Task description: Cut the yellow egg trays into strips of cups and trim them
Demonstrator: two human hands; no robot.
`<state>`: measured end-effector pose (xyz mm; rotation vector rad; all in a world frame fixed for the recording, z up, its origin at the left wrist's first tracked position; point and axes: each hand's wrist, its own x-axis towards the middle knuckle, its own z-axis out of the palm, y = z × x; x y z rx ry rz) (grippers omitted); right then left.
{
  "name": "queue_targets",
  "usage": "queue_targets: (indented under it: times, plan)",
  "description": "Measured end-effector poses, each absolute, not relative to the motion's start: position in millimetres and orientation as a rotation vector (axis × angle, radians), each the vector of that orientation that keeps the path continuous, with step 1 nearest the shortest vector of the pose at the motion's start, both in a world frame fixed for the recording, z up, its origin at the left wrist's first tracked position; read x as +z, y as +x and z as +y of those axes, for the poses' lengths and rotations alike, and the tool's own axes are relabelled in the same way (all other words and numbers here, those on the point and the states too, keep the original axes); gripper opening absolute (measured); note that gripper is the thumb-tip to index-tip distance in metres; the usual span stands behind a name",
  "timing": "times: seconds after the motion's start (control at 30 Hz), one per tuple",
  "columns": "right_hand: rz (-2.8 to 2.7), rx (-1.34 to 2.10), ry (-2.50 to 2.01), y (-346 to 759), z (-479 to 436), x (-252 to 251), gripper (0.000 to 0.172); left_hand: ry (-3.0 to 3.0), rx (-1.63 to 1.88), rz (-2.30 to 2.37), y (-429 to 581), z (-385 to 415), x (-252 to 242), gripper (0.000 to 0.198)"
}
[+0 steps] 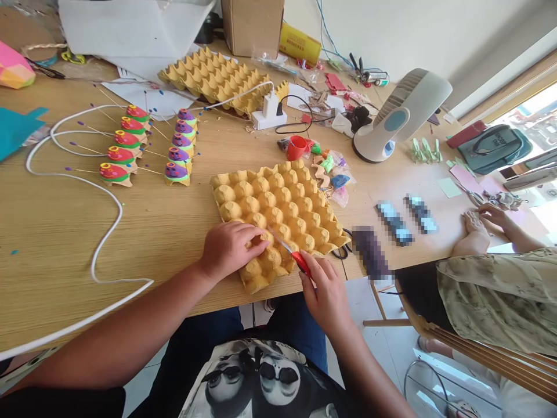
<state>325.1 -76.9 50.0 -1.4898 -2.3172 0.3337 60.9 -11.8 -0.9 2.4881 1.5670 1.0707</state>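
Observation:
A yellow egg tray lies with its bumps upward at the front edge of the table. My left hand grips its near left part, with the thumb and fingers closed over a bump. In my right hand is a red-handled craft knife. Its thin blade points away and to the left, resting among the bumps near my left fingertips. How deep the blade sits in the tray I cannot tell.
Two rows of painted egg-cup figures stand at the left, near a white cable. Behind are another egg tray, a power strip, a red cup and a white fan. At right, another person's hands rest on the table.

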Motion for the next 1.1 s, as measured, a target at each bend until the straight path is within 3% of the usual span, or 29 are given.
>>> queue_targets:
  times: [0.27,0.43,0.6,0.7,0.8,0.93,1.1]
  plan:
    - [-2.331,0.357,-1.471,276.6,-64.2,50.6,0.053,2.547,1.05,1.629,58.4,-13.6,-5.5,0.048]
    - [-2.368,0.429,-1.235,296.5,-71.2,42.1,0.05,2.675,0.926,1.533,58.1,-12.6,1.7,0.029]
    - [-1.955,-0.036,-1.643,403.7,-83.6,1.5,0.03,2.661,0.95,1.541,59.6,-12.4,3.6,0.026]
    - [-1.72,-0.225,-1.919,466.1,-87.0,-21.1,0.041,2.654,0.945,1.548,60.2,-12.4,3.1,0.026]
    - [-1.685,-0.154,-2.076,497.0,-87.5,-30.1,0.051,2.651,0.939,1.559,60.3,-12.5,2.6,0.025]
    - [-1.713,-0.173,-2.059,492.1,-87.1,-23.7,0.05,2.647,0.949,1.556,60.2,-12.4,2.2,0.025]
    - [-1.969,-0.134,-1.652,420.6,-97.9,1.0,0.038,2.639,0.945,1.556,60.3,-12.5,3.1,0.025]
